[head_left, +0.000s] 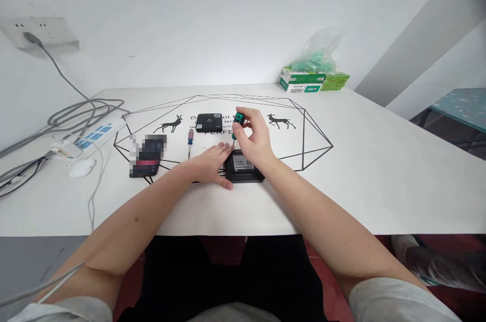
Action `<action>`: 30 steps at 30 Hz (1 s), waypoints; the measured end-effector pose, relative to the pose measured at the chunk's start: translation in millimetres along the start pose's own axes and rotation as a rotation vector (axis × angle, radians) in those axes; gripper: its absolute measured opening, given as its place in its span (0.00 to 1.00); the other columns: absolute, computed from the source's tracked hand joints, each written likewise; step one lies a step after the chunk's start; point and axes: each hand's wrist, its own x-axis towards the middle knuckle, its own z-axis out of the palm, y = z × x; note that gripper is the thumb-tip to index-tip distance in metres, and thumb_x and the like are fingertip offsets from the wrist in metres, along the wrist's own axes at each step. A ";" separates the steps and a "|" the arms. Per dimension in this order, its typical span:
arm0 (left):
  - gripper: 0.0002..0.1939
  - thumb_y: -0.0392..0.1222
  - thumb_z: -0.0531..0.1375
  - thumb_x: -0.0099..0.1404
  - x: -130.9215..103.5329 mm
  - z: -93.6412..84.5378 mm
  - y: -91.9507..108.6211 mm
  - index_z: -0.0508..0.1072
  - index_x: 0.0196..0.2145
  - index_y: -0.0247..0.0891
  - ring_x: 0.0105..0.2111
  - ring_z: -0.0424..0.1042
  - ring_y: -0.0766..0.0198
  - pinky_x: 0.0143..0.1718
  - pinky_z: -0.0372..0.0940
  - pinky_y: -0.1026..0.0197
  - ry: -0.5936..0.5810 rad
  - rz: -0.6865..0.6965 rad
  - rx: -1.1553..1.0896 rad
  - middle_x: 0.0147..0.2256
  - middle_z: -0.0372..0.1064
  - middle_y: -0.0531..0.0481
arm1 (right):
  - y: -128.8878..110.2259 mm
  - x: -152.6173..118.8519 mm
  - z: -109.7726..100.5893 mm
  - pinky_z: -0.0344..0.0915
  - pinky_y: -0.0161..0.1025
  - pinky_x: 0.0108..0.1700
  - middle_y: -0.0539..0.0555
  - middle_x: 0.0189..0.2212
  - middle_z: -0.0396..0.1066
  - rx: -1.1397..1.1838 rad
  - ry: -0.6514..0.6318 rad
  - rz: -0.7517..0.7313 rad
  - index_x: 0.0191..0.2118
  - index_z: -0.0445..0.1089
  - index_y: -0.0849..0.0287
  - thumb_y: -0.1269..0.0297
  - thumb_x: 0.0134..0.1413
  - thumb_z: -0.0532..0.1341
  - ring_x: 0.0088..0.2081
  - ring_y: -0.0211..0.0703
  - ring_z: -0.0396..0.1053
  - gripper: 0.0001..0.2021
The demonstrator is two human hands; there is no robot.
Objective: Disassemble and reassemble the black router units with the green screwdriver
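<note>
1. Black case [245, 174], with a printed label [242, 161], lies flat on the white surface [375, 175], just below the right grip [255, 138] and against the left grip [210, 164].
2. Its straight edges suggest a hard, stiff shell, probably plastic and fairly light. Looking smooth, it may slide or turn under a sideways push, and a hard knock or slip could mark it.
3. Its outer side walls seem the best place to take hold: low down, thumb and fingers on opposite sides, clear of the label and the far left corner.
4. Right grip: fingers wrapped around the handle of a green screwdriver [238, 118], whose thin shaft runs down to that corner. Where exactly the tip sits, I cannot tell. The thick handle should turn easily.
5. Left grip: spread wide, palm down along the case's left side, fingertips near the shaft, thumb by the near left corner.
6. Beyond the left grip lie a small black box [209, 123] and a second screwdriver [190, 135]; left of it lies a phone [152, 152].
7. Well beyond the right grip, toward the right, stand green and white cartons [304, 79] topped by a plastic bag [319, 53].
</note>
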 end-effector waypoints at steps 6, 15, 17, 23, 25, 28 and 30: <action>0.80 0.88 0.61 0.57 -0.5 -0.7 1.6 0.26 0.82 0.33 0.81 0.28 0.31 0.79 0.35 0.35 0.018 0.010 -0.008 0.81 0.25 0.30 | 2.3 0.3 0.2 0.79 0.50 0.44 0.54 0.46 0.67 -0.039 -0.004 0.009 0.60 0.73 0.46 0.60 0.62 0.68 0.46 0.48 0.70 0.21; 0.80 0.88 0.61 0.57 1.0 0.5 0.4 0.25 0.82 0.35 0.81 0.27 0.31 0.79 0.34 0.35 0.009 0.002 0.002 0.81 0.24 0.31 | 3.0 -1.3 0.5 0.80 0.54 0.51 0.58 0.57 0.74 0.032 -0.039 0.021 0.64 0.68 0.46 0.60 0.67 0.61 0.54 0.52 0.74 0.22; 0.79 0.87 0.61 0.58 1.2 0.7 -0.4 0.24 0.82 0.36 0.81 0.28 0.31 0.79 0.35 0.35 0.018 0.017 0.003 0.82 0.25 0.32 | 3.5 -0.5 -0.3 0.80 0.52 0.47 0.57 0.54 0.72 -0.024 -0.031 0.011 0.62 0.70 0.46 0.56 0.64 0.66 0.52 0.51 0.73 0.22; 0.81 0.89 0.61 0.56 1.6 0.8 -0.4 0.24 0.82 0.35 0.81 0.28 0.30 0.79 0.35 0.35 0.014 0.004 0.011 0.82 0.25 0.30 | 3.2 -1.2 -0.4 0.80 0.52 0.45 0.55 0.50 0.73 -0.014 -0.028 0.030 0.65 0.69 0.45 0.62 0.64 0.65 0.46 0.49 0.74 0.24; 0.81 0.89 0.61 0.56 1.2 0.4 0.6 0.26 0.82 0.34 0.81 0.27 0.30 0.79 0.35 0.36 0.007 -0.008 0.011 0.81 0.24 0.30 | 2.8 -2.0 0.2 0.81 0.54 0.49 0.57 0.55 0.75 0.042 -0.031 0.038 0.65 0.68 0.46 0.65 0.66 0.60 0.49 0.50 0.75 0.23; 0.81 0.89 0.60 0.56 0.9 0.2 1.0 0.27 0.82 0.32 0.81 0.27 0.30 0.79 0.35 0.35 0.006 -0.009 0.009 0.81 0.23 0.28 | 2.1 -1.9 0.2 0.81 0.55 0.51 0.58 0.58 0.75 0.080 -0.039 0.032 0.63 0.69 0.46 0.65 0.69 0.57 0.54 0.51 0.75 0.20; 0.80 0.89 0.60 0.57 1.1 0.4 0.1 0.25 0.82 0.35 0.81 0.28 0.29 0.79 0.35 0.34 0.019 0.018 0.007 0.81 0.25 0.29 | 1.8 -1.2 -0.3 0.81 0.53 0.49 0.58 0.56 0.73 0.046 -0.028 0.021 0.62 0.70 0.47 0.60 0.68 0.62 0.54 0.52 0.74 0.19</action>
